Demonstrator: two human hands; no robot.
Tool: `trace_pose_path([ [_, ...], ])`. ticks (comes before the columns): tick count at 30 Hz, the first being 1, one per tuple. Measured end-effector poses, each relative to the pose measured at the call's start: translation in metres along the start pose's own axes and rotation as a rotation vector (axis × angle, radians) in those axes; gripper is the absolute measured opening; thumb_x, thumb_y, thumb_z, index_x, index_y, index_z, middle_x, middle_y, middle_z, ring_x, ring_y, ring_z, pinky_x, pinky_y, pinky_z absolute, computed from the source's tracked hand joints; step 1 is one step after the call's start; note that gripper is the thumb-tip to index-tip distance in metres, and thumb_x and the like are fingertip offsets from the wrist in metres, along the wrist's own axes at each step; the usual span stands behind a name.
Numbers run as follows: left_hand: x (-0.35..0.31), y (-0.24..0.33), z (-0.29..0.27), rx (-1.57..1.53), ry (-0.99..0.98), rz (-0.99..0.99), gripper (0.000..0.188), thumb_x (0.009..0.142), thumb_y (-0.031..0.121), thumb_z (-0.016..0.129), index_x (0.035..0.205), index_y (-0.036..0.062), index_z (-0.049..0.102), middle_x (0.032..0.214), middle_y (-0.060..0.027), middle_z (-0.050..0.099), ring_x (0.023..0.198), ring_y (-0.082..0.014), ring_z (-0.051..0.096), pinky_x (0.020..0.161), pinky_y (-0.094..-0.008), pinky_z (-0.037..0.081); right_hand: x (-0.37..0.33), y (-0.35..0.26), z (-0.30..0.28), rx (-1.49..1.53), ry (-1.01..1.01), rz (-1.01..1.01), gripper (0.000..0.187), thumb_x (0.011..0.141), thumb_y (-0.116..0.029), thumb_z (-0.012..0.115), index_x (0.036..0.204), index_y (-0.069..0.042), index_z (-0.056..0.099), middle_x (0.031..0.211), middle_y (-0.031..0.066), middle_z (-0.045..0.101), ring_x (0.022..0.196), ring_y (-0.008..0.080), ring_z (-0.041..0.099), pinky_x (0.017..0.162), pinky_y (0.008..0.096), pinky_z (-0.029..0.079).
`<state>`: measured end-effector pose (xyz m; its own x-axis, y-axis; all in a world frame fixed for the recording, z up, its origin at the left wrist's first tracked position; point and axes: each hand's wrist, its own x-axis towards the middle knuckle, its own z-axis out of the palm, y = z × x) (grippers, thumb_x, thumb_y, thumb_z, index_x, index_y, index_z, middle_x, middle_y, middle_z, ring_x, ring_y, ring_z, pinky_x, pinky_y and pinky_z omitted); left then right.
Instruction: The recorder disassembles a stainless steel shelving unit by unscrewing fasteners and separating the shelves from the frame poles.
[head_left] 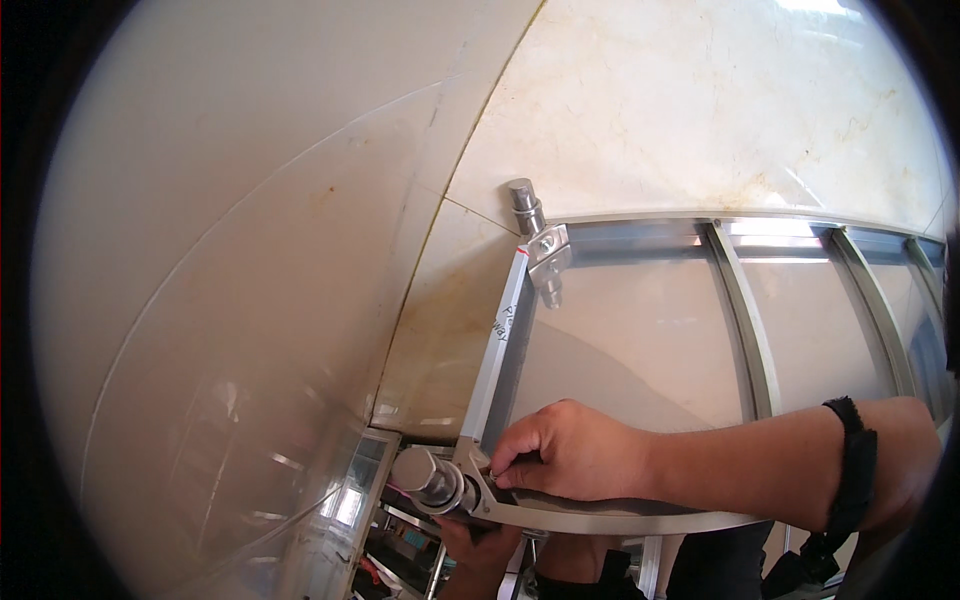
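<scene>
A metal frame (763, 365) with parallel cross bars lies in front of me. Its near left corner carries a plate bracket and a thick cylindrical metal fitting (428, 476). At the inner side of that corner, my right hand (565, 450) is closed, thumb and finger pinched against the bracket; what they pinch is too small to name. Below the same corner, partly covered by it, is my left hand (478, 552), close under the fitting, its fingers hidden. On the far left corner sits a similar metal fitting (525, 207) with a bolted bracket (548, 255).
A pale smooth panel (250, 200) rises along the left. Stained light tiles (680, 120) lie beyond the frame. A white edge strip (492, 365) with dark handwriting runs between the two corners. Cluttered shelving (400, 545) shows below the near corner.
</scene>
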<state>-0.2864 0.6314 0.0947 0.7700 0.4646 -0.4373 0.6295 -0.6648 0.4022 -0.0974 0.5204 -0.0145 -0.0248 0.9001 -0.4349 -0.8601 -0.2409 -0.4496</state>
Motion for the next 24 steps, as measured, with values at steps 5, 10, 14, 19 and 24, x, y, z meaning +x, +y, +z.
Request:
trace_pose_path([
  [5, 0.014, 0.014, -0.001, 0.249, 0.061, 0.207, 0.096, 0.059, 0.018, 0.08, 0.13, -0.0065, 0.018, 0.11, -0.0284, 0.047, 0.092, -0.0394, 0.057, 0.075, -0.0452, 0.049, 0.001, 0.003, 0.0, -0.126, 0.033, -0.14, 0.008, 0.074, -0.008, 0.063, 0.08, -0.003, 0.062, 0.078, 0.0095, 0.059, 0.075, 0.0216, 0.059, 0.071, 0.0279, 0.046],
  [10, 0.013, 0.015, 0.001, 0.188, -0.011, 0.064, 0.095, 0.06, 0.017, 0.079, 0.13, -0.0069, 0.018, 0.11, -0.0285, 0.047, 0.092, -0.0394, 0.057, 0.075, -0.0448, 0.049, 0.0, 0.006, -0.003, 0.146, -0.034, 0.07, 0.01, 0.07, -0.006, 0.061, 0.079, -0.002, 0.062, 0.078, 0.0124, 0.061, 0.077, 0.028, 0.06, 0.071, 0.0331, 0.047],
  [14, 0.018, 0.02, 0.007, 0.145, 0.091, 0.201, 0.097, 0.061, 0.011, 0.078, 0.131, -0.0066, 0.013, 0.111, -0.0294, 0.046, 0.095, -0.0397, 0.055, 0.078, -0.0459, 0.047, -0.001, 0.008, -0.001, 0.075, -0.009, -0.034, 0.013, 0.07, -0.006, 0.062, 0.082, -0.001, 0.062, 0.08, 0.0129, 0.062, 0.079, 0.0284, 0.06, 0.072, 0.0329, 0.046],
  [19, 0.018, 0.025, 0.004, 0.059, 0.06, 0.11, 0.099, 0.061, 0.005, 0.077, 0.132, -0.0055, 0.01, 0.112, -0.0298, 0.045, 0.097, -0.0396, 0.054, 0.081, -0.0454, 0.046, 0.002, 0.007, -0.003, 0.043, -0.067, 0.009, 0.015, 0.075, -0.006, 0.062, 0.09, -0.003, 0.063, 0.085, 0.0105, 0.062, 0.08, 0.0199, 0.06, 0.073, 0.0274, 0.047],
  [24, 0.015, 0.015, -0.007, 0.051, -0.124, 0.017, 0.101, 0.06, 0.005, 0.077, 0.133, -0.0052, 0.008, 0.111, -0.0297, 0.046, 0.096, -0.0385, 0.054, 0.082, -0.0458, 0.045, 0.003, 0.008, -0.003, 0.037, -0.042, -0.013, 0.014, 0.076, -0.008, 0.062, 0.089, -0.003, 0.063, 0.081, 0.0109, 0.063, 0.077, 0.0206, 0.061, 0.071, 0.0278, 0.046],
])
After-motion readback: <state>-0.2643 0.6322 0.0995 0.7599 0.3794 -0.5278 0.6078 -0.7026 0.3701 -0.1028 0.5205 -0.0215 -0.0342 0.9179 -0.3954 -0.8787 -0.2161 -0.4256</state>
